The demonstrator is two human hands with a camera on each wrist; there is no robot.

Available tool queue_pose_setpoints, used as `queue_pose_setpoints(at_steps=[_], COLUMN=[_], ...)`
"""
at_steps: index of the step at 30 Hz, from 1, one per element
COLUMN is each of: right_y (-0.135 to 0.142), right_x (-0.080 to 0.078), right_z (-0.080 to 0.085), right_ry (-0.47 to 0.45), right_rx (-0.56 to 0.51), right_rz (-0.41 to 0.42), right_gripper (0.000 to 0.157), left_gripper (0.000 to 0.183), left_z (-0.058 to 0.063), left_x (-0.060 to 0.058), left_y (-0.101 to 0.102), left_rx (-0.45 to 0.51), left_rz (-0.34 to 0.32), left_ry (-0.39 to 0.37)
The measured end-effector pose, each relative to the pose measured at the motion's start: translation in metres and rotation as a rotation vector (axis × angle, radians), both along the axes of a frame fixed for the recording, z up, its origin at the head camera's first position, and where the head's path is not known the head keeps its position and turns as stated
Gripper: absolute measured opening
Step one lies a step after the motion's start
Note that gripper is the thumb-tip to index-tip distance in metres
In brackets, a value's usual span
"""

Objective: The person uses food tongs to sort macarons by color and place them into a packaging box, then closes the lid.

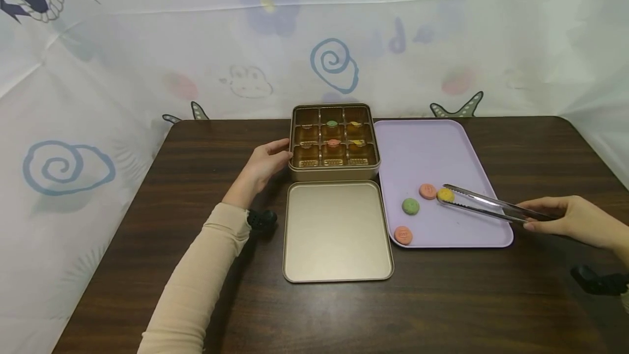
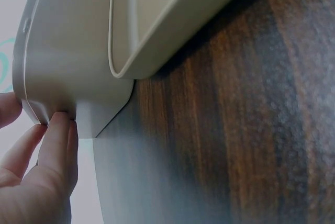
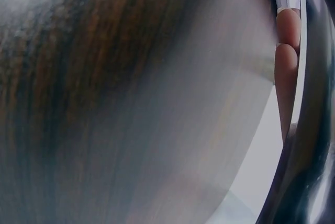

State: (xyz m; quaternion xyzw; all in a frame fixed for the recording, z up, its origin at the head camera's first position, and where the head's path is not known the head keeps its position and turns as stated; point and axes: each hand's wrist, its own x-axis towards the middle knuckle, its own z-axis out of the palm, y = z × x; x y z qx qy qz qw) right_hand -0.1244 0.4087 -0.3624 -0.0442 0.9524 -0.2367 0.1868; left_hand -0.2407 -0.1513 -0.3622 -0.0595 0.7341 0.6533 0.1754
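Note:
My right hand (image 1: 570, 217) grips metal tongs (image 1: 491, 200) over the purple tray (image 1: 417, 152). The tong tips sit on either side of a yellow macaron-like disc (image 1: 445, 195). Close to it lie a pink disc (image 1: 428, 191) and a green disc (image 1: 410, 206), with another pink disc (image 1: 403, 235) near the tray's front left corner. My left hand (image 1: 267, 164) touches the left side of a gold tin (image 1: 334, 173), its fingers (image 2: 55, 143) against the wall and the thumb at the rim. Inside the tin's brown divided insert, green, pink and yellow pieces show.
The gold lid (image 1: 339, 234) lies on the dark wooden table (image 1: 442, 299), right in front of the tin and left of the tray. A patterned white cloth (image 1: 196, 42) hangs behind the table.

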Motion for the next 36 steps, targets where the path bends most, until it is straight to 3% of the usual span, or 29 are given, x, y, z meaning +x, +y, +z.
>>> queue_pose_setpoints(at_steps=[23,36], right_y=[0.004,-0.005], right_x=[0.000,-0.015], right_z=[-0.002,0.018], right_ry=[0.037,0.105], right_rx=[0.012,-0.005], right_rz=[-0.053,-0.149], right_gripper=[0.057,0.064], left_gripper=[0.055,0.055], left_z=[0.000,-0.001], left_x=[0.002,0.000], left_y=[0.002,0.000], left_rx=[0.000,-0.002], left_rz=[0.006,0.005], left_ry=[0.014,0.003])
